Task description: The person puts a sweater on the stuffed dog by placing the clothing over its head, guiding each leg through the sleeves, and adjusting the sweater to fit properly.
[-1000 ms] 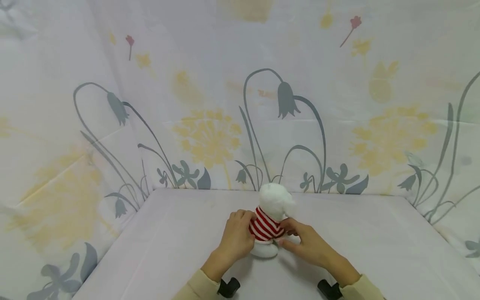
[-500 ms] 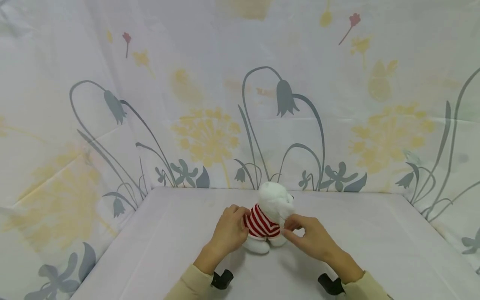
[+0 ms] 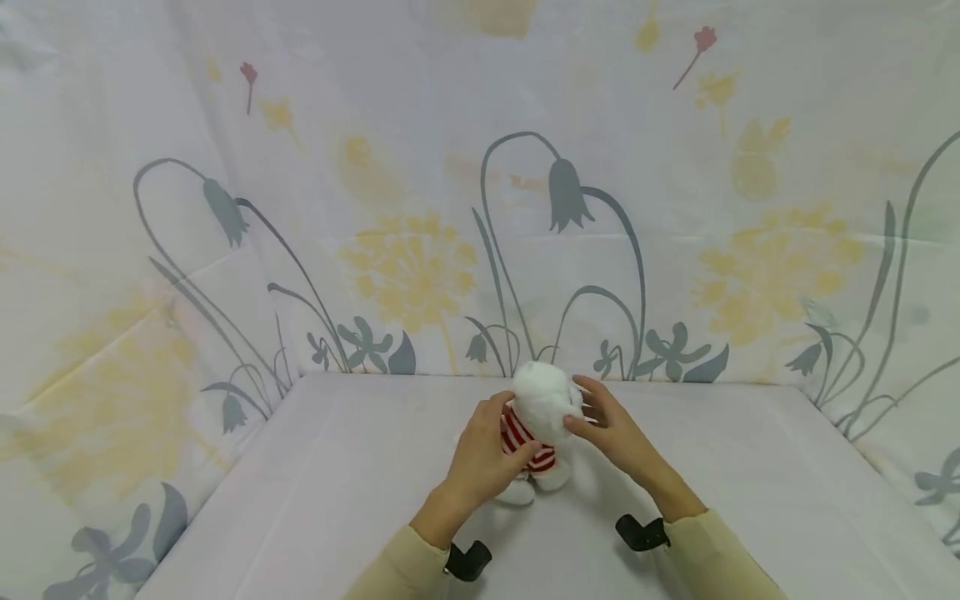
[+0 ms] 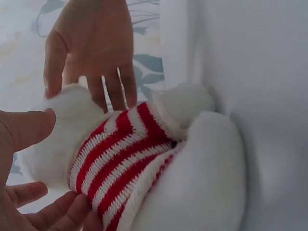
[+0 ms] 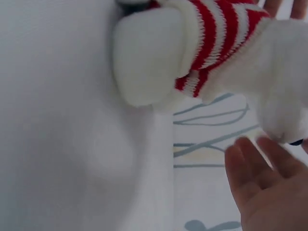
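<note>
A white plush toy [image 3: 536, 400] in a red-and-white striped knit sweater [image 4: 120, 159] sits upright on the white table, its head turned toward the right. On its left side my left hand [image 3: 483, 454] holds it, thumb across the sweater and fingers along the back and neck. My right hand [image 3: 618, 429] is at the toy's face, thumb and fingertips spread around the muzzle. Fairly straight right fingers [image 5: 245, 163] show close to the face in the right wrist view. A dark eye [image 5: 296, 142] is partly visible there. Much of the face is hidden from the head view.
The white table [image 3: 360, 467] reaches back to a cloth backdrop [image 3: 420, 167] printed with grey and yellow flowers. A black wrist-worn device [image 3: 468, 561] sits below the left wrist, another black device [image 3: 641, 532] below the right.
My right hand has moved up from the toy's lower front to its face. My left hand has shifted higher, its thumb now across the sweater. The toy has turned slightly and shifted.
</note>
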`<state>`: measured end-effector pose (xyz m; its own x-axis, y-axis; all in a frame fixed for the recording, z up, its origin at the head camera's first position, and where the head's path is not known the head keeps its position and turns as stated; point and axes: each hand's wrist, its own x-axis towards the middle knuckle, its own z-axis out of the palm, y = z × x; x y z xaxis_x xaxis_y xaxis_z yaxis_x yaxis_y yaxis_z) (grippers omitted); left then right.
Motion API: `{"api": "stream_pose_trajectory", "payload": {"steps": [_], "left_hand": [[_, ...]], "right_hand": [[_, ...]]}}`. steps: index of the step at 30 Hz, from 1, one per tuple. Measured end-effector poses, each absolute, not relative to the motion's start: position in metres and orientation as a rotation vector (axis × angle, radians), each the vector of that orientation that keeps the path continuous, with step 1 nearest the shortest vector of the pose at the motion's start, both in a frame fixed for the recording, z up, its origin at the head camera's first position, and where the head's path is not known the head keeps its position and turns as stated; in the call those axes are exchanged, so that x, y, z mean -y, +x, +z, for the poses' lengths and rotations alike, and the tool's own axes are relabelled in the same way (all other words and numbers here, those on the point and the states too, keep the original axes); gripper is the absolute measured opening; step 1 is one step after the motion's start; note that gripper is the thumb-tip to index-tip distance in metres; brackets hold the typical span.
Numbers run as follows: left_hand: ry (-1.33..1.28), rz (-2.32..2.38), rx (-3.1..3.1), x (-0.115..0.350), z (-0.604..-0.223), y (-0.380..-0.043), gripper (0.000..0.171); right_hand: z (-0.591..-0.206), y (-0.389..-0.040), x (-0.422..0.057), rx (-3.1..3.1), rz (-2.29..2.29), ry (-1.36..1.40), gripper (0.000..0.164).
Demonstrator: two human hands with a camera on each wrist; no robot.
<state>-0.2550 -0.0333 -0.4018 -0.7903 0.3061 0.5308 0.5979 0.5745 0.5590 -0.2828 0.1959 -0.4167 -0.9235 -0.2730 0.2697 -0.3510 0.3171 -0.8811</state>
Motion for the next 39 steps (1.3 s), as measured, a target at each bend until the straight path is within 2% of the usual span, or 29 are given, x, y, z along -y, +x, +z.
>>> {"api": "stream_pose_trajectory", "payload": {"steps": [4, 11, 19, 22, 24, 27, 31, 34, 37, 39], "left_hand": [[-0.673, -1.122, 2.426, 0.027, -0.401, -0.255, 0.067], [-0.662, -1.196, 2.375, 0.025, -0.396, -0.247, 0.075], [-0.704, -1.169, 2.323, 0.028, -0.398, -0.247, 0.065], [-0.681, -1.143, 2.315, 0.031, -0.396, -0.248, 0.062], [-0.676, -1.14, 2.31, 0.032, -0.395, -0.248, 0.061], [-0.698, -1.147, 2.308, 0.032, -0.393, -0.245, 0.058], [-0.742, -1.163, 2.311, 0.03, -0.39, -0.241, 0.057], [-0.737, -1.139, 2.296, 0.028, -0.39, -0.24, 0.057], [-0.724, -1.126, 2.264, 0.027, -0.391, -0.241, 0.053], [-0.735, -1.15, 2.239, 0.028, -0.392, -0.243, 0.048]], "right_hand": [[-0.417, -0.287, -0.196, 2.446, 1.802, 0.634, 0.059], [-0.41, -0.277, -0.193, 2.431, 1.717, 0.634, 0.053], [-0.403, -0.26, -0.193, 2.424, 1.502, 0.769, 0.01], [-0.404, -0.26, -0.197, 2.431, 1.373, 0.704, 0.003], [-0.405, -0.262, -0.199, 2.424, 1.305, 0.627, 0.005], [-0.407, -0.265, -0.201, 2.419, 1.27, 0.572, 0.023], [-0.408, -0.268, -0.201, 2.432, 1.443, 0.729, 0.044], [-0.407, -0.269, -0.2, 2.408, 1.591, 0.84, 0.04], [-0.406, -0.269, -0.199, 2.383, 1.646, 0.826, 0.037], [-0.406, -0.268, -0.197, 2.386, 1.669, 0.773, 0.042]]}}
